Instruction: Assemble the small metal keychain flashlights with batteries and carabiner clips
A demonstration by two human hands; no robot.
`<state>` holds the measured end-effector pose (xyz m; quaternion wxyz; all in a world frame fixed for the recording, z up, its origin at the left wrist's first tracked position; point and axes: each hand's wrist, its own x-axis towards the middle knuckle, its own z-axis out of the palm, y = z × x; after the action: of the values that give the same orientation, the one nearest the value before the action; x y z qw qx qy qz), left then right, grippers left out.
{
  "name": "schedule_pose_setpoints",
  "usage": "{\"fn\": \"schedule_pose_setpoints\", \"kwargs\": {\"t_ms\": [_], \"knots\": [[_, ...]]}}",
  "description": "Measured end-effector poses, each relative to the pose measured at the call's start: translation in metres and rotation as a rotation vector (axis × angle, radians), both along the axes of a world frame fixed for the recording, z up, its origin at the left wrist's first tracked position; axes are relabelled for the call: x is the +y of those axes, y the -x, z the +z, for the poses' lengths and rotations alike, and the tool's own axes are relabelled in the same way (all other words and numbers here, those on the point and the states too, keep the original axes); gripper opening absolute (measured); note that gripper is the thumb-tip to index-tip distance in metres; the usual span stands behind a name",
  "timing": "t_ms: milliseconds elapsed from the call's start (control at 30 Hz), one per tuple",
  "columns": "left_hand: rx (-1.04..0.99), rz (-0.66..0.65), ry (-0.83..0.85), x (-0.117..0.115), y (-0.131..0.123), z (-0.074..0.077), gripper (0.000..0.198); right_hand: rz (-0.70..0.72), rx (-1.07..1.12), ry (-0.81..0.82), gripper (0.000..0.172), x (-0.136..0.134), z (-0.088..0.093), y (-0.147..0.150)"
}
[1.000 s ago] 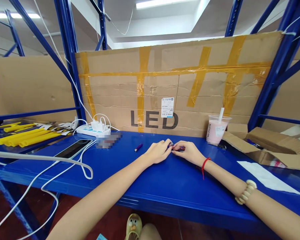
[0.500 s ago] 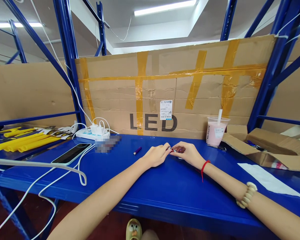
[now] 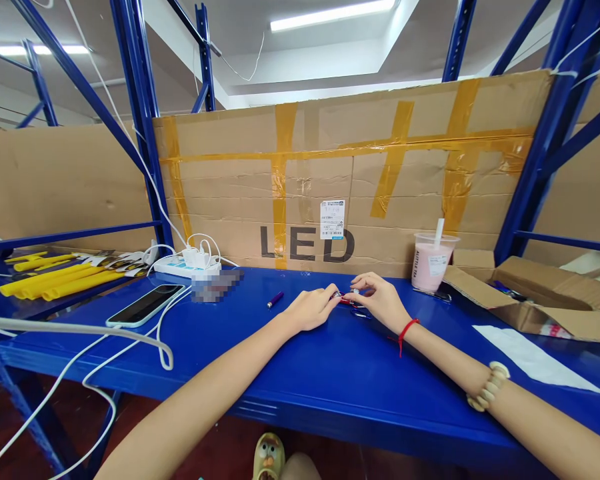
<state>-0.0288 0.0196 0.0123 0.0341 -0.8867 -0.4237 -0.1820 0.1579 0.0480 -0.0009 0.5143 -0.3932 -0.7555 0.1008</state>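
Observation:
My left hand (image 3: 313, 309) rests on the blue tabletop, its fingers closed on a small red and silver piece (image 3: 346, 301), too small to name. Just to the right, my right hand (image 3: 379, 303) is bent in a pinch over the same piece. Something small and pale shows at its fingertips, but I cannot make out what. Below the right fingers lies a small dark blue piece with a metallic glint (image 3: 361, 314). A short purple cylinder with a silver end (image 3: 275, 299) lies left of my left hand, touched by neither hand.
A pink drink cup with a straw (image 3: 433, 261) and an open cardboard box (image 3: 545, 303) stand at right, with white paper (image 3: 537, 359) before them. At left are a phone (image 3: 145, 305), a power strip (image 3: 187, 265), white cables and yellow tubes (image 3: 63, 280). Cardboard (image 3: 220, 200) walls the back.
My right hand has lifted slightly and its fingers have drawn a little away from my left hand. The dark blue piece beneath now shows more. My left hand stays almost in place.

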Motion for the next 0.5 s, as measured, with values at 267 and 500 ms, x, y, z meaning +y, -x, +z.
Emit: {"fn": "schedule_pose_setpoints", "kwargs": {"t_ms": [267, 500], "knots": [[0.011, -0.002, -0.005, -0.0003, -0.0004, -0.0002, 0.032, 0.125, 0.133, 0.184, 0.041, -0.0024, -0.0008, 0.0036], [0.029, -0.005, -0.026, 0.0049, -0.0005, -0.0035, 0.032, 0.148, 0.027, 0.219, 0.038, -0.0078, 0.0031, 0.0035]]}}
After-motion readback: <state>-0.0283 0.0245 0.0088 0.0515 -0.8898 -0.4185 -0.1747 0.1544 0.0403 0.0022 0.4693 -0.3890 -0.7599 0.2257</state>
